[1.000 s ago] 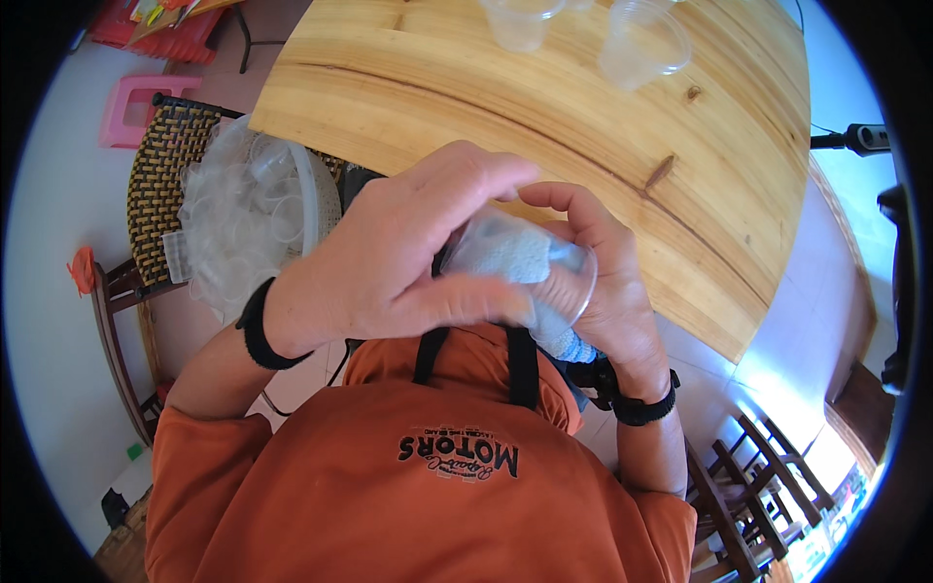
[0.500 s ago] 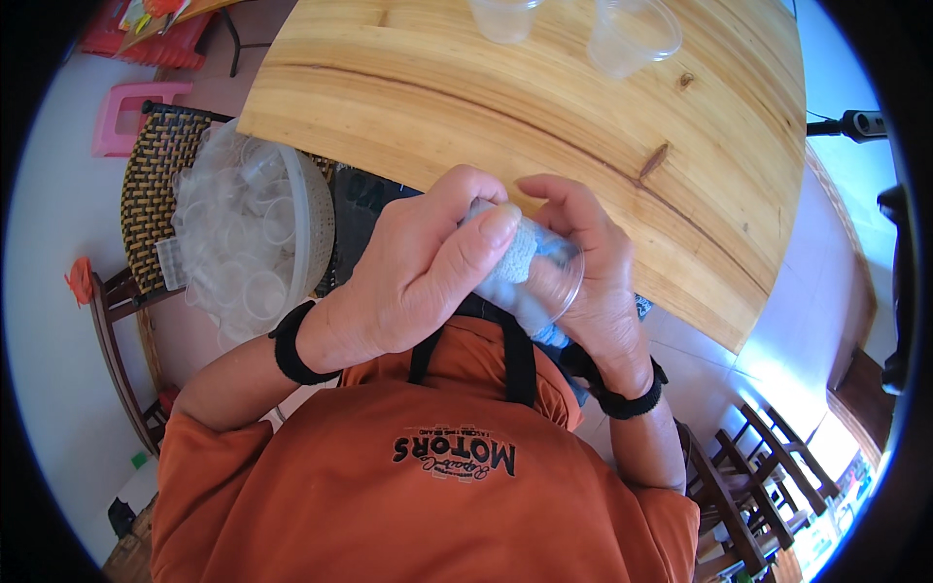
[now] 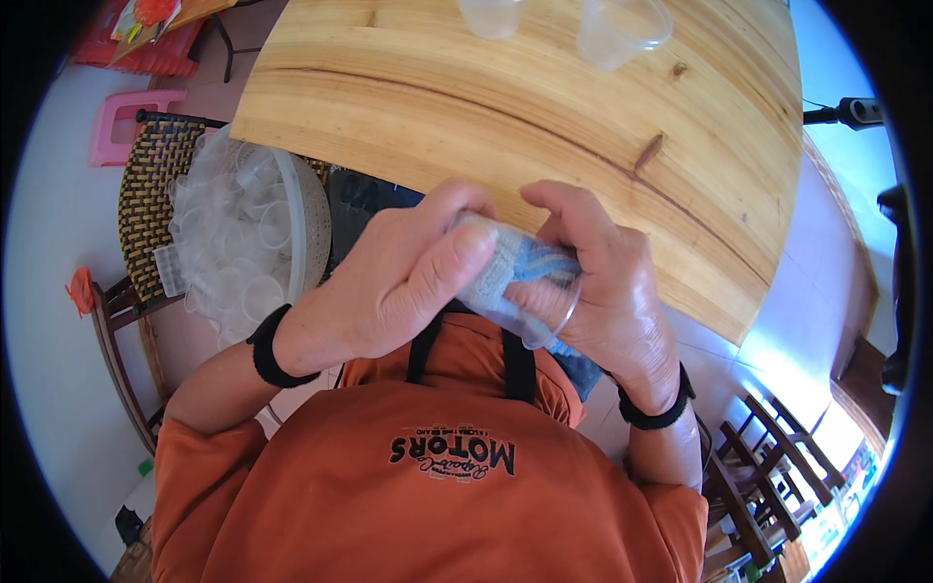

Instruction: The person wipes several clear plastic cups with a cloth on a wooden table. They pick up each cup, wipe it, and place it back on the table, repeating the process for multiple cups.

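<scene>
A round wooden table [image 3: 544,107] filled the upper view, two clear plastic cups [image 3: 622,31] standing at its far edge. Beside its left edge, a bag of stacked clear cups [image 3: 233,253] rested on a woven chair [image 3: 155,185]. At the near edge, the left hand [image 3: 389,291] and right hand [image 3: 603,291] both closed around a clear cup [image 3: 530,291] stuffed with a cloth [image 3: 505,267], held above the person's lap

Two plastic cups [image 3: 610,29] stood side by side at the far edge of the table [image 3: 544,126], while a bag of cups [image 3: 238,243] rested on a chair [image 3: 146,175] off its left edge.
</scene>
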A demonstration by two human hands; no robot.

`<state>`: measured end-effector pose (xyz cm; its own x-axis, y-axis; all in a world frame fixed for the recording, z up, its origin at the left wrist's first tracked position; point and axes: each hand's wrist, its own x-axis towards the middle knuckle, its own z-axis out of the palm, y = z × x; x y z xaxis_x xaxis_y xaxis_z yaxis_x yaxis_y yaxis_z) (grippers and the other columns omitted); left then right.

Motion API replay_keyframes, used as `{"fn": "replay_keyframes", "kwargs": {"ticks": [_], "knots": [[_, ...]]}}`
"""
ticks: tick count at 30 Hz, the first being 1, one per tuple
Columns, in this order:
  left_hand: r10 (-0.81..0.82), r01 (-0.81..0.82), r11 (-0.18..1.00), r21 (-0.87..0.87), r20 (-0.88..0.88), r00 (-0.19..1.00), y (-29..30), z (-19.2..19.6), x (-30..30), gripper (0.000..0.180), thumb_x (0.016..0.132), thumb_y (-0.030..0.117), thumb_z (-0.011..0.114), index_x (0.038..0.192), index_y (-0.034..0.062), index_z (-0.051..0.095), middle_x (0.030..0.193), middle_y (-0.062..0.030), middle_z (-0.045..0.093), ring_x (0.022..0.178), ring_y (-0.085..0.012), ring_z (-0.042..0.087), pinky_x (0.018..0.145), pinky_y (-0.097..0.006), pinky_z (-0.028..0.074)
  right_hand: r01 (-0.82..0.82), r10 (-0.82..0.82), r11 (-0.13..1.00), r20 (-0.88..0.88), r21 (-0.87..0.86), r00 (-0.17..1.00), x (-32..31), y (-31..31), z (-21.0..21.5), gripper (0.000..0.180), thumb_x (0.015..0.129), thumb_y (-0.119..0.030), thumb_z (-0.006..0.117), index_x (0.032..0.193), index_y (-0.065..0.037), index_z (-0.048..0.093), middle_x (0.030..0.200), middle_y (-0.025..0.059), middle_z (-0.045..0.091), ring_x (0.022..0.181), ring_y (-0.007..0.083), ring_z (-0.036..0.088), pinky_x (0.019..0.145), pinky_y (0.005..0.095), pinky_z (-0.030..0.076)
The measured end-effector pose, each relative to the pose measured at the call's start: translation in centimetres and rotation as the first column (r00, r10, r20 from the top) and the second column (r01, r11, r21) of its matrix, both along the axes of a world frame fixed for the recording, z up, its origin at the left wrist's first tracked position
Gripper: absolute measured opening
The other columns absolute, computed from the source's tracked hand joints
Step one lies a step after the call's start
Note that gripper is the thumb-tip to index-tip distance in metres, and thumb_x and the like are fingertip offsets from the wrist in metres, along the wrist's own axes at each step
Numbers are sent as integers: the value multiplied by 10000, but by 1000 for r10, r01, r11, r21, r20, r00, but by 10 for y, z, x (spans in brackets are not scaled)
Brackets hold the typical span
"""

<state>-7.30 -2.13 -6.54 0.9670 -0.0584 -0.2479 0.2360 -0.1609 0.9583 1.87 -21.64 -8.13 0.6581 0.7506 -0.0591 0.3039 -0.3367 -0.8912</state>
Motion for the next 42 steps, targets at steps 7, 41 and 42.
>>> {"fn": "replay_keyframes", "kwargs": {"ticks": [7,41,42], "knots": [[144,-157,966,-206,-78,987,-13,11,1,393,1010,385,525,1084,-1,512,784,-54,578,677,-76,508,583,-246,424,44,-36,994,-76,96,996,5,3,2,658,704,-179,831,1254,-16,507,857,183,666,781,322,685,697,367,550],[-145,138,973,-185,-22,989,11,9,5,451,832,165,752,1194,4,535,912,-20,564,735,-85,490,672,-236,433,161,2,967,-632,200,775,25,-4,3,320,946,-296,677,1054,5,671,839,2,667,747,46,558,645,231,488],[-167,164,967,-196,0,986,13,9,5,453,835,158,749,1202,3,535,944,-34,574,733,-90,497,675,-237,438,160,14,965,-650,207,760,25,-5,1,317,948,-291,675,1063,4,672,846,1,669,747,48,559,645,229,487]]}}
